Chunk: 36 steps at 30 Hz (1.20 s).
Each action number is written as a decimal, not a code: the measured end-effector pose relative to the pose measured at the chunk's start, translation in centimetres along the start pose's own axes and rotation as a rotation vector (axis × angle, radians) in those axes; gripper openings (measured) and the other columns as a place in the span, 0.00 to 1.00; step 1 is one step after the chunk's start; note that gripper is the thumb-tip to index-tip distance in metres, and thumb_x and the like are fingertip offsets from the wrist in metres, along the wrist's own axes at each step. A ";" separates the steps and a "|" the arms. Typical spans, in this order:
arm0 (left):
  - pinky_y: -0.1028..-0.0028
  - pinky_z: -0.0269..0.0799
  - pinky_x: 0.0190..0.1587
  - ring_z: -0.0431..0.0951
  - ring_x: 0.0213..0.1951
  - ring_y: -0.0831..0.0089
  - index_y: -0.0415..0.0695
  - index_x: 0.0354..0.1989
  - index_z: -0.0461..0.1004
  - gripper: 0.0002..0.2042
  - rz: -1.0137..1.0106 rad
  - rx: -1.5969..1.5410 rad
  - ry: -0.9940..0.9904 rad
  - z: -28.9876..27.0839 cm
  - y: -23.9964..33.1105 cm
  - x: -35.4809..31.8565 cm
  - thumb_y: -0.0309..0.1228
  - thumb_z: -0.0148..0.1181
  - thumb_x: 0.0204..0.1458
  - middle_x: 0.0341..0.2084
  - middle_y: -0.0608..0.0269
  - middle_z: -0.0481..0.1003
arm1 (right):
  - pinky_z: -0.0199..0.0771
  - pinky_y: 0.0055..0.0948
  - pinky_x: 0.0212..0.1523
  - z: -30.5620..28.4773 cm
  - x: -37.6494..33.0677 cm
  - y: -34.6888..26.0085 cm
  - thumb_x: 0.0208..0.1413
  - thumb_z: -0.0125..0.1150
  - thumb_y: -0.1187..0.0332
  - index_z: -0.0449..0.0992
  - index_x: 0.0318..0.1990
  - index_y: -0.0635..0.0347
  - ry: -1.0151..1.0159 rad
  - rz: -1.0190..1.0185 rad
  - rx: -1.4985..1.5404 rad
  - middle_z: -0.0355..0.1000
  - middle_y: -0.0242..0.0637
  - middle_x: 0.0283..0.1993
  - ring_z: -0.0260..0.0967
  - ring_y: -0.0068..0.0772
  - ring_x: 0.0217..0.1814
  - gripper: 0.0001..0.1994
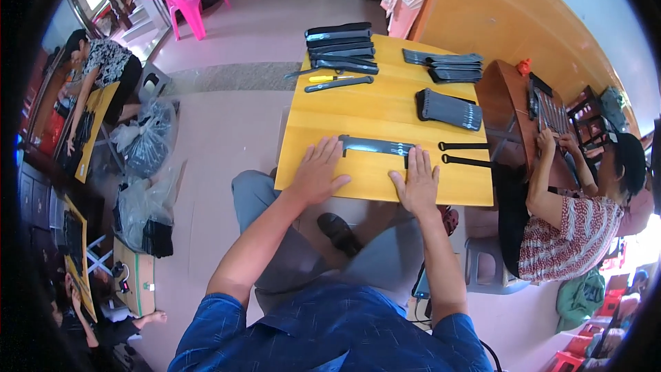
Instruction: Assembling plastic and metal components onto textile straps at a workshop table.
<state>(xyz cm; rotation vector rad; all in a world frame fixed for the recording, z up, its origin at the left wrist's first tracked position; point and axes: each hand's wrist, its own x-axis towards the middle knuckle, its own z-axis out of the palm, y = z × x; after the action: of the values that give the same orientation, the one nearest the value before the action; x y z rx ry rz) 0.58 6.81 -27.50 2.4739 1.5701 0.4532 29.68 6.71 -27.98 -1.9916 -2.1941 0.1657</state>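
Both hands are spread flat on the yellow wooden table (303, 124), palms down, with neither closed around anything: the left hand (319, 167) has its fingertips at the left end of a flat, dark grey strip with a glossy face and black ends (375, 145), and the right hand (418, 180) has its fingers at the right end. The strip lies crosswise near the front edge, between the hands, its middle uncovered. The step in hand appears to be smoothing or squaring this one piece; the next move would probably call for keeping its ends level, then pinching one end to lift it without creasing the face. Just to the right, two narrow black straps with ring-shaped ends (465, 146) lie side by side, within easy reach of the right hand. Farther back are a neat grey stack of flat sleeves (451, 110), another layered dark grey pile (451, 67), a tall heap of black bundles (341, 45) and, in front of that heap, a yellow-handled tool (322, 79).
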 end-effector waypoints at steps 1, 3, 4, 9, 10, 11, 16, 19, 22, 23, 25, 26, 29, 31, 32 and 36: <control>0.47 0.47 0.75 0.50 0.76 0.47 0.35 0.74 0.53 0.41 -0.011 -0.004 -0.010 -0.2 0.1 0.1 0.52 0.56 0.62 0.75 0.47 0.53 | 0.36 0.64 0.78 0.0 -0.1 0.1 0.66 0.45 0.37 0.49 0.78 0.61 0.020 -0.005 0.008 0.43 0.44 0.83 0.36 0.48 0.85 0.44; 0.48 0.47 0.75 0.51 0.76 0.47 0.35 0.73 0.55 0.40 0.000 -0.027 0.015 -0.5 0.4 0.2 0.52 0.56 0.62 0.75 0.46 0.54 | 0.36 0.64 0.78 0.0 -0.2 0.2 0.66 0.46 0.37 0.50 0.78 0.61 0.028 -0.006 0.013 0.43 0.44 0.83 0.36 0.48 0.85 0.44; 0.48 0.47 0.75 0.51 0.76 0.47 0.35 0.73 0.55 0.40 -0.013 -0.031 0.006 -0.2 0.3 0.1 0.52 0.56 0.62 0.75 0.46 0.54 | 0.36 0.64 0.78 0.0 -0.1 0.1 0.66 0.47 0.38 0.50 0.78 0.61 0.051 -0.010 0.018 0.44 0.44 0.83 0.37 0.48 0.85 0.43; 0.48 0.47 0.75 0.51 0.75 0.45 0.33 0.72 0.58 0.39 -0.084 -0.018 0.026 0.2 0.1 0.1 0.51 0.57 0.61 0.73 0.43 0.55 | 0.37 0.64 0.78 -0.1 0.0 -0.2 0.66 0.50 0.40 0.50 0.78 0.60 0.044 -0.006 0.020 0.44 0.43 0.83 0.37 0.48 0.85 0.43; 0.48 0.47 0.75 0.51 0.75 0.45 0.33 0.72 0.58 0.39 -0.095 -0.026 0.016 0.0 0.1 0.0 0.51 0.57 0.61 0.73 0.43 0.55 | 0.37 0.64 0.78 -0.3 -0.1 -0.3 0.66 0.50 0.40 0.50 0.78 0.60 0.027 -0.009 0.018 0.44 0.43 0.83 0.37 0.48 0.85 0.43; 0.49 0.46 0.75 0.51 0.75 0.46 0.34 0.72 0.58 0.39 -0.096 -0.038 0.020 0.0 0.1 0.0 0.50 0.59 0.60 0.73 0.44 0.55 | 0.37 0.64 0.78 -0.4 -0.1 -0.4 0.66 0.50 0.40 0.50 0.78 0.60 0.024 -0.005 0.018 0.44 0.43 0.83 0.37 0.48 0.85 0.43; 0.49 0.45 0.76 0.50 0.76 0.47 0.34 0.71 0.59 0.39 -0.105 -0.108 -0.006 -0.9 0.2 0.4 0.48 0.62 0.57 0.73 0.45 0.55 | 0.34 0.63 0.78 -1.2 0.1 -0.9 0.65 0.53 0.43 0.49 0.78 0.59 -0.021 0.024 0.016 0.43 0.44 0.83 0.36 0.49 0.86 0.43; 0.48 0.45 0.75 0.51 0.75 0.46 0.34 0.71 0.59 0.40 -0.137 -0.160 -0.065 -1.4 0.3 0.8 0.48 0.64 0.56 0.73 0.45 0.54 | 0.32 0.61 0.79 -1.5 0.3 -1.0 0.64 0.56 0.45 0.49 0.78 0.60 -0.060 0.039 0.022 0.44 0.46 0.83 0.36 0.50 0.86 0.44; 0.46 0.48 0.74 0.53 0.73 0.41 0.33 0.69 0.61 0.40 -0.130 -0.182 -0.067 -1.4 0.1 0.9 0.46 0.66 0.53 0.72 0.42 0.56 | 0.30 0.59 0.79 -1.4 0.4 -1.0 0.62 0.57 0.46 0.50 0.78 0.62 -0.064 0.041 0.021 0.44 0.48 0.83 0.36 0.51 0.85 0.44; 0.45 0.48 0.74 0.54 0.73 0.41 0.33 0.69 0.61 0.40 -0.128 -0.176 -0.080 -1.3 0.0 1.0 0.47 0.65 0.53 0.72 0.42 0.56 | 0.30 0.59 0.79 -1.4 0.4 -0.9 0.62 0.57 0.46 0.49 0.78 0.63 -0.070 0.044 0.019 0.44 0.49 0.83 0.36 0.52 0.85 0.44; 0.45 0.49 0.73 0.54 0.73 0.41 0.33 0.69 0.62 0.40 -0.132 -0.177 -0.105 -1.3 -0.1 1.0 0.48 0.65 0.53 0.72 0.42 0.56 | 0.29 0.58 0.79 -1.6 0.5 -1.0 0.62 0.57 0.46 0.49 0.77 0.64 -0.090 0.052 0.008 0.44 0.51 0.82 0.36 0.53 0.85 0.44; 0.44 0.49 0.73 0.55 0.73 0.41 0.34 0.69 0.62 0.40 -0.134 -0.179 -0.108 -1.4 -0.1 1.1 0.49 0.65 0.53 0.72 0.41 0.56 | 0.29 0.58 0.79 -1.5 0.5 -1.0 0.62 0.57 0.46 0.49 0.77 0.64 -0.104 0.055 0.006 0.44 0.51 0.82 0.36 0.53 0.85 0.44; 0.43 0.51 0.72 0.55 0.73 0.41 0.35 0.69 0.62 0.40 -0.138 -0.190 -0.129 -1.4 -0.3 1.1 0.50 0.64 0.54 0.72 0.41 0.56 | 0.29 0.56 0.79 -1.3 0.5 -0.7 0.62 0.56 0.46 0.49 0.77 0.65 -0.061 0.029 0.007 0.45 0.53 0.82 0.38 0.54 0.85 0.44; 0.42 0.51 0.72 0.55 0.73 0.40 0.35 0.69 0.62 0.40 -0.138 -0.195 -0.144 -1.6 -0.5 1.1 0.51 0.63 0.54 0.73 0.41 0.56 | 0.29 0.55 0.79 -1.2 0.6 -0.7 0.62 0.55 0.46 0.49 0.77 0.65 -0.067 0.027 0.010 0.45 0.54 0.82 0.38 0.54 0.85 0.44; 0.42 0.51 0.71 0.54 0.74 0.40 0.35 0.69 0.62 0.40 -0.140 -0.199 -0.153 -1.7 -0.5 1.1 0.51 0.63 0.54 0.73 0.41 0.56 | 0.29 0.55 0.79 -1.1 0.6 -0.7 0.62 0.55 0.46 0.49 0.77 0.65 -0.063 0.023 0.013 0.45 0.54 0.81 0.39 0.54 0.85 0.44; 0.42 0.51 0.71 0.54 0.74 0.41 0.35 0.70 0.62 0.40 -0.143 -0.207 -0.156 -1.6 -0.6 1.1 0.52 0.62 0.55 0.73 0.42 0.56 | 0.29 0.54 0.79 -1.2 0.7 -0.8 0.63 0.53 0.43 0.49 0.77 0.65 -0.069 0.026 0.004 0.46 0.54 0.81 0.39 0.54 0.85 0.44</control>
<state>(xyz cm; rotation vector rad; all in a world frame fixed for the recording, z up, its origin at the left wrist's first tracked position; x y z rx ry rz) -0.02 7.99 -26.04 2.1715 1.5401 0.3695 29.10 7.33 -26.65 -2.0427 -2.2080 0.2453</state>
